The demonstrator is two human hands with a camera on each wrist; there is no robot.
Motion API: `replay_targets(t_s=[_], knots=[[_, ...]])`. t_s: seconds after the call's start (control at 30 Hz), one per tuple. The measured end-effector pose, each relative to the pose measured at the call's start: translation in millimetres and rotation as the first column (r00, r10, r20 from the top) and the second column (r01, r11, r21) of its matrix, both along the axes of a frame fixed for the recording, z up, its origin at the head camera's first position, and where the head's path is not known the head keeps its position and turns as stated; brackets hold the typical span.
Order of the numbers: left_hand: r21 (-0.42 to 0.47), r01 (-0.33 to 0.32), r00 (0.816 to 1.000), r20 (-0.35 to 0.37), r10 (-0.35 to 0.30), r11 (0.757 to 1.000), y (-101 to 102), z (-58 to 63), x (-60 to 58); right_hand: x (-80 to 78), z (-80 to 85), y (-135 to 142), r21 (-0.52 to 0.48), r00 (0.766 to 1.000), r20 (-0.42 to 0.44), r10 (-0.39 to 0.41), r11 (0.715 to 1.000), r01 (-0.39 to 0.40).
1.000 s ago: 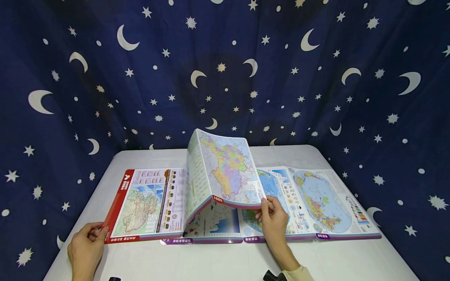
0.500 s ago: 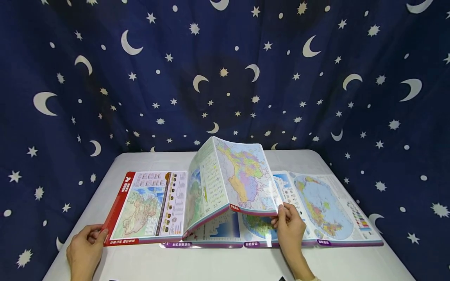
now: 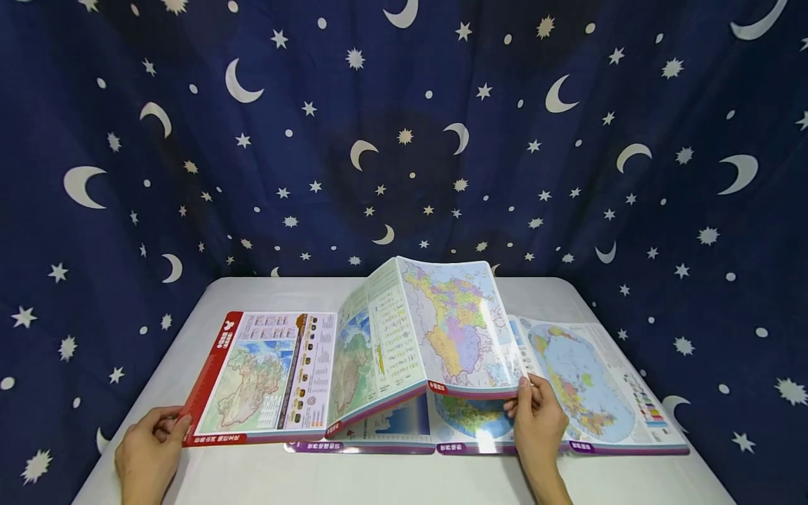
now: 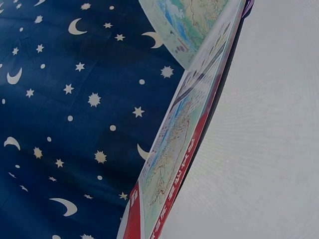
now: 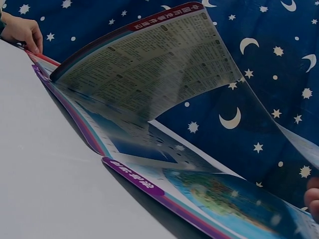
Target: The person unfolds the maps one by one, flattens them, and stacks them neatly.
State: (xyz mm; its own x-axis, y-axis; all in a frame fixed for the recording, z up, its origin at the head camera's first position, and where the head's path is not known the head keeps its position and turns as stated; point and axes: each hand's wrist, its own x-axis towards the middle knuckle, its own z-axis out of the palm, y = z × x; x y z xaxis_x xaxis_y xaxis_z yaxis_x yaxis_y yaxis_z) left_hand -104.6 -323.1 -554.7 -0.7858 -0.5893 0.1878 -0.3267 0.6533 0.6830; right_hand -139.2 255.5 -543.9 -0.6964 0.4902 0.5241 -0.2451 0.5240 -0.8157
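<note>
A folding map chart with a red border [image 3: 208, 379] lies partly unfolded in the head view. Its left panel is flat, while the panels right of it rise to a ridge and slope down again. My left hand [image 3: 149, 452] pinches the red lower left corner between thumb and fingers. With thumb and fingers my right hand [image 3: 540, 421] holds the lower right corner of the raised map panel [image 3: 461, 330]. In the right wrist view the text-covered underside [image 5: 149, 69] of the raised part shows, with right fingers [image 5: 313, 199] at the edge.
Beneath the raised panels lies a second chart with purple tabs [image 3: 581, 447], its world map [image 3: 581, 379] showing at the right. Both rest on a white-covered table [image 3: 353, 484]. A dark blue curtain [image 3: 303, 238] with moons and stars hangs behind and at the sides.
My right hand has moved right and slightly down, drawing the raised panel with it, so the ridge sits lower and farther right. My left hand stays at its corner. The view has tilted slightly.
</note>
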Motion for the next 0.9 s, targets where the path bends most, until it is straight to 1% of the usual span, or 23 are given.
replay_targets(t_s=[0.1,0.23,0.47,0.53,0.6,0.73,0.9], knots=[[-0.002,-0.004,1.0,-0.001,0.004,1.0,-1.3,-0.5,2.1,-2.1,-1.1,2.6,0.014,1.0,-0.017,-0.007,1.0,0.007],[-0.013,-0.01,1.0,-0.014,0.01,1.0,-1.6,-1.2,2.4,-0.6,-0.4,7.1,0.027,0.999,-0.019,-0.026,0.999,0.027],[-0.028,0.014,0.998,-0.067,-0.015,1.0,-0.2,-0.8,-0.5,1.6,6.0,25.7,-0.052,0.998,-0.024,-0.053,0.997,0.052],[-0.032,0.009,0.997,-0.072,-0.012,0.999,0.1,-0.9,-0.9,2.1,7.1,31.7,-0.07,0.998,-0.022,-0.056,0.996,0.054],[-0.031,0.002,0.997,-0.074,-0.004,1.0,0.2,-1.0,-0.7,2.7,7.6,37.3,-0.073,0.997,-0.018,-0.075,0.995,0.074],[-0.031,-0.011,0.997,-0.078,0.009,0.999,1.2,-1.3,0.8,4.9,7.9,46.8,-0.056,0.992,-0.011,-0.124,0.991,0.123],[-0.044,-0.012,0.995,-0.096,0.008,0.999,3.1,-1.0,2.2,8.2,6.6,56.0,0.0,0.986,-0.014,-0.165,0.986,0.165]])
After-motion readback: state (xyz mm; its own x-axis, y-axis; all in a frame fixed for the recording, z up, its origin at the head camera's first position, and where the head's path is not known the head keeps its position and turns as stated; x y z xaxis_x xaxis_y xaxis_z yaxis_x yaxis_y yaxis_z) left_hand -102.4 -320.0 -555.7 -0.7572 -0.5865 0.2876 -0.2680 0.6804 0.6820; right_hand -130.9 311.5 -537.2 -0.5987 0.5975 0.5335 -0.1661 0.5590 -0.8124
